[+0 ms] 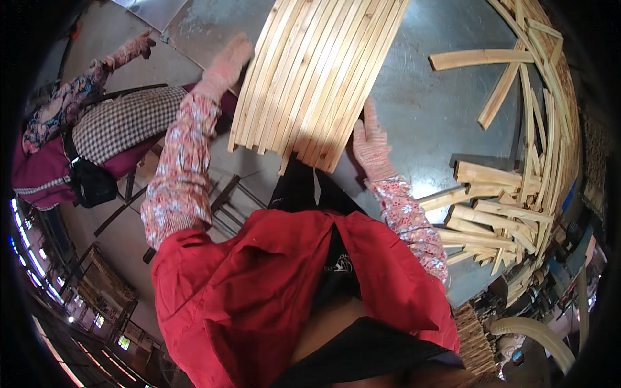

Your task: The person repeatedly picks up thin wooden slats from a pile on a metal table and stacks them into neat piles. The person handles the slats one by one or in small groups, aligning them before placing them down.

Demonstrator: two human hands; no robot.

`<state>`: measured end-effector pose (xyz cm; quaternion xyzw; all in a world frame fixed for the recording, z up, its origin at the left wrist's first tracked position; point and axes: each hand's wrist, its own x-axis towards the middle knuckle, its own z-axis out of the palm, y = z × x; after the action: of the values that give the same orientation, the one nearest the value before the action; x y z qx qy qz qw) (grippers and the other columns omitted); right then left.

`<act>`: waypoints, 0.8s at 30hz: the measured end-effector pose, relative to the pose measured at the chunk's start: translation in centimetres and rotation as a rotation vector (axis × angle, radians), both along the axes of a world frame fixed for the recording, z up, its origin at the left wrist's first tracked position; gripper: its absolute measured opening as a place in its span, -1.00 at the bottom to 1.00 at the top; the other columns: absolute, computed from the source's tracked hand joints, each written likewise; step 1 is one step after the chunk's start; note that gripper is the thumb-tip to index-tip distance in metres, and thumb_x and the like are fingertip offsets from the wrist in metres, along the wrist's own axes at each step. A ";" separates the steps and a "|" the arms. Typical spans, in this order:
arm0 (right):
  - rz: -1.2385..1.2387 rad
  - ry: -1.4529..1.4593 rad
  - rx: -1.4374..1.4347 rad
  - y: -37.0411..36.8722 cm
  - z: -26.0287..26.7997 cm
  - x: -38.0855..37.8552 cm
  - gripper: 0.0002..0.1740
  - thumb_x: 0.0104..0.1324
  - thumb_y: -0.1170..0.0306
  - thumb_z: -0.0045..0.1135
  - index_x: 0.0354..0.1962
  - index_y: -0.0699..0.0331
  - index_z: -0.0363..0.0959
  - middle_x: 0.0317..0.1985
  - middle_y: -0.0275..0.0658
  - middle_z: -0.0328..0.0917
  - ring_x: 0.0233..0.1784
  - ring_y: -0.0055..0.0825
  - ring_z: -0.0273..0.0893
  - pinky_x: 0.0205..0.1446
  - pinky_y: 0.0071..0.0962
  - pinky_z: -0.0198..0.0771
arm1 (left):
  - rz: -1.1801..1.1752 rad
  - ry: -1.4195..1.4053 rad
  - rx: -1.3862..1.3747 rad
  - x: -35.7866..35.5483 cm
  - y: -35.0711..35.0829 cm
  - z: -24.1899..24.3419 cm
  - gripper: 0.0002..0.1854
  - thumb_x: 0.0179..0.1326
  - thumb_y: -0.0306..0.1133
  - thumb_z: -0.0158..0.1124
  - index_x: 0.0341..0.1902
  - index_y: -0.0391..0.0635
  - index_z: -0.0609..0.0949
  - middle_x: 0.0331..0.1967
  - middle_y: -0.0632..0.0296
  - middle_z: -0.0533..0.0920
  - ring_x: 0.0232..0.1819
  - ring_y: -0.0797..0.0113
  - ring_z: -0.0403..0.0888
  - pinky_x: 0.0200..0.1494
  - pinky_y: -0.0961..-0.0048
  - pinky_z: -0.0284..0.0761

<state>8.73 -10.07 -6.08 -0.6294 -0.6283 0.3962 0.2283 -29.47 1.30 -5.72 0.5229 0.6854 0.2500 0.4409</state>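
A panel-like row of narrow wooden strips [315, 77] lies side by side on the grey metal table [412, 106], its near ends uneven. My left hand [230, 58], in a pink knit glove and slightly blurred, is beside the row's left edge; whether it touches the wood is unclear. At the lower right edge of the row is my right hand [373, 145], also gloved, its fingers extended along the outer strip and partly hidden by it. Both forearms wear floral sleeves.
Loose wooden pieces [485, 208] are heaped at the right of the table, with two curved pieces [480, 58] above them. Long strips [548, 121] line the right rim. Another person's gloved hand [136, 46] and checked apron are at left. A pale hose [533, 330] curves at lower right.
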 end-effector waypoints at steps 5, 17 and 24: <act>-0.067 0.387 0.066 3.2 -1.8 -7.4 -0.29 0.42 0.48 0.05 0.49 0.24 0.10 0.12 0.23 0.52 0.21 0.12 0.53 0.26 -0.24 0.46 | -0.007 0.346 -0.026 -1.7 3.0 -0.1 -0.08 0.40 0.26 0.01 0.56 -0.27 0.21 0.51 -0.17 0.31 0.56 -0.01 0.22 0.56 0.28 0.06; 0.350 0.383 -0.025 19.0 -2.4 -27.5 -0.05 0.32 0.37 0.18 0.54 0.32 -0.14 0.37 0.21 0.34 0.37 0.00 0.45 0.38 -0.21 0.40 | 0.173 0.692 -0.127 -18.5 24.1 3.5 -0.18 0.41 0.32 -0.07 0.53 -0.01 0.33 0.47 -0.02 0.40 0.49 -0.03 0.32 0.48 0.15 0.25; -0.040 0.283 -0.186 37.6 3.9 -20.7 -0.51 0.51 0.11 0.03 0.24 0.22 0.51 0.12 -0.05 0.65 0.20 -0.20 0.62 0.35 -0.37 0.47 | 0.189 0.856 0.044 -16.3 24.0 4.1 -0.19 0.29 0.14 0.27 0.40 -0.26 0.41 0.36 -0.17 0.47 0.38 -0.15 0.40 0.45 0.11 0.28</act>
<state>-12.01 27.55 -2.17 -0.5981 -0.5380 0.5326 0.2631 -45.81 25.29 -1.57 0.5237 0.8456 0.0646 0.0811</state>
